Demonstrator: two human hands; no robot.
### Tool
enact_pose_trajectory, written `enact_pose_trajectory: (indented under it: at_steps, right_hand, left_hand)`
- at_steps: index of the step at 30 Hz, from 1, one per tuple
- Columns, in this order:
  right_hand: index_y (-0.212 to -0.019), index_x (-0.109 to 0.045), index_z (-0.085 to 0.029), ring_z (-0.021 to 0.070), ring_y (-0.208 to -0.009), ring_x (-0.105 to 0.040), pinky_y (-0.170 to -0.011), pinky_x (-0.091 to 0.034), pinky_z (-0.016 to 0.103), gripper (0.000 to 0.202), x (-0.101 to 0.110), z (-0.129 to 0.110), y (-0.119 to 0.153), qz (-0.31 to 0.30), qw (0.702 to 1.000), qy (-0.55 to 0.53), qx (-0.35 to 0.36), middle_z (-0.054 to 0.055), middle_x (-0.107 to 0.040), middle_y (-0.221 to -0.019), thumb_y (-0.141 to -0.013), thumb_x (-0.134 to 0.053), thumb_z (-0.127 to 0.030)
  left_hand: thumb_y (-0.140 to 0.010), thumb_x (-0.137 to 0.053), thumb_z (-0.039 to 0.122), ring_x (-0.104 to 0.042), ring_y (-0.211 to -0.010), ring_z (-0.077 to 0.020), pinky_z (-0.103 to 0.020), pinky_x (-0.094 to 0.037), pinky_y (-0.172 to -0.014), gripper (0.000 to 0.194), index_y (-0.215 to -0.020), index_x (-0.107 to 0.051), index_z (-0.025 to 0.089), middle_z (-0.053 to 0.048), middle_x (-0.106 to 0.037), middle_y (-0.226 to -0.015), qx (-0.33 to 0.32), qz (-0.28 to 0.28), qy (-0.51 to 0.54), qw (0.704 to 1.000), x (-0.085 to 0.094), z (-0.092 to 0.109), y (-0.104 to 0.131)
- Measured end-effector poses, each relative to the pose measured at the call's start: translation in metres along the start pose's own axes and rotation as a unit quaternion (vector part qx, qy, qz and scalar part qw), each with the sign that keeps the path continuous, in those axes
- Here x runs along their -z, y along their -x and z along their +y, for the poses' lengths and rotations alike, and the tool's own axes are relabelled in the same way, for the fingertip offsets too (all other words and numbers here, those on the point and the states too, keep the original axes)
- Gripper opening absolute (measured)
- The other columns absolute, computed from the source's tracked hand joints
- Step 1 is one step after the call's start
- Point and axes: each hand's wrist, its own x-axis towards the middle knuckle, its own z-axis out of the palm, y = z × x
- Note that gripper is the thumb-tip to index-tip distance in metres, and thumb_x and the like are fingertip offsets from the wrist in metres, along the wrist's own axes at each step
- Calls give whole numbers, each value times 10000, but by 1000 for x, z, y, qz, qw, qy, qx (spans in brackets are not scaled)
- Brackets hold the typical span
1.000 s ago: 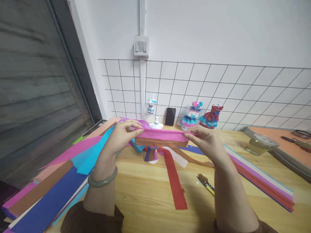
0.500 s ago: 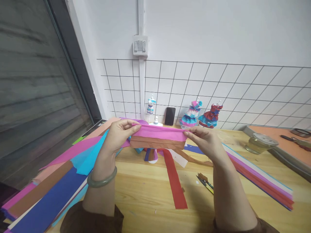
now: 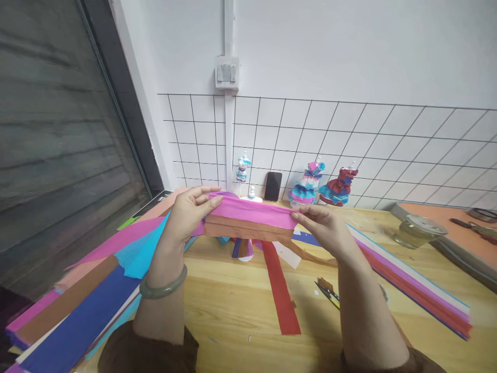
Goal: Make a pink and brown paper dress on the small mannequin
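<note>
A strip of pink crepe paper (image 3: 250, 211) layered over a brown crepe paper strip (image 3: 248, 229) is stretched level between my hands, above the table. My left hand (image 3: 193, 212) pinches its left upper corner between thumb and fingers. At the right upper corner my right hand (image 3: 320, 223) grips it the same way. Behind and below the strips, a small form wrapped in coloured paper (image 3: 243, 248) shows only its lower part. A red paper strip (image 3: 281, 290) lies on the table below them, with a white paper piece (image 3: 287, 254) beside it.
Stacked coloured paper strips (image 3: 81, 316) lie at left, more strips (image 3: 419, 285) at right. Scissors (image 3: 326, 291) rest near my right forearm. A phone (image 3: 273, 186), a small mannequin (image 3: 243, 168) and two dressed mannequins (image 3: 306, 184) stand by the wall. A glass container (image 3: 419, 230) sits at right.
The held strips have dipped slightly at the right end, and my right hand has shifted a little left. The camera view has moved slightly. Both hands keep their pinch.
</note>
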Motion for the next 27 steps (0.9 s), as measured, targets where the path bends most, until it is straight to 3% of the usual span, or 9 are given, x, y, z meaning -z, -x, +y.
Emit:
enact_pose_trajectory:
  at_steps: [6,12,16,23,25,27]
  right_hand:
    - [-849,-665,-158,200,-763,-603,-684,-475,304,308,-1,0,0,-2,1000,-11,0,67,-679,-817,-733,-623,-441]
    - [-807,-691,-157,152,-596,-548,-550,-448,267,340,1,-4,1,9,999,37,-7,49,-658,-697,-725,-613,-478]
    - [-841,-699,-155,142,-579,-536,-548,-457,270,353,2,-2,0,9,999,40,-9,51,-657,-702,-721,-615,-477]
    - [-857,-691,-155,152,-593,-554,-553,-459,279,354,1,7,-4,-62,996,62,-14,41,-652,-696,-769,-555,-470]
    - [-901,-683,-162,162,-638,-576,-587,-472,289,342,0,10,-5,-88,993,74,-20,52,-662,-755,-794,-530,-448]
    - [-983,-662,-174,191,-749,-598,-640,-482,312,342,-1,11,-5,-67,992,105,-16,81,-663,-901,-792,-538,-429]
  left_hand:
    - [-648,-704,377,-617,-687,-153,-252,-483,-628,337,-883,-643,143,-44,-692,-749,-5,20,-25,999,2,-4,-2]
    - [-636,-718,341,-597,-661,-131,-223,-458,-597,271,-823,-646,158,-11,-668,-687,-15,28,-23,999,2,-7,-3]
    - [-627,-717,354,-593,-671,-134,-221,-455,-581,259,-775,-634,159,-19,-665,-711,-21,33,-20,999,-1,-5,-2]
    - [-664,-678,350,-561,-655,-123,-215,-431,-567,216,-734,-600,162,-6,-616,-683,-43,-1,-41,998,-10,6,7]
    - [-688,-656,338,-547,-646,-112,-212,-421,-563,189,-735,-599,163,-3,-604,-684,-54,-13,-54,997,-13,10,11]
    - [-705,-640,321,-536,-643,-107,-208,-415,-558,161,-734,-600,168,1,-594,-683,-71,-16,-70,995,-16,15,15]
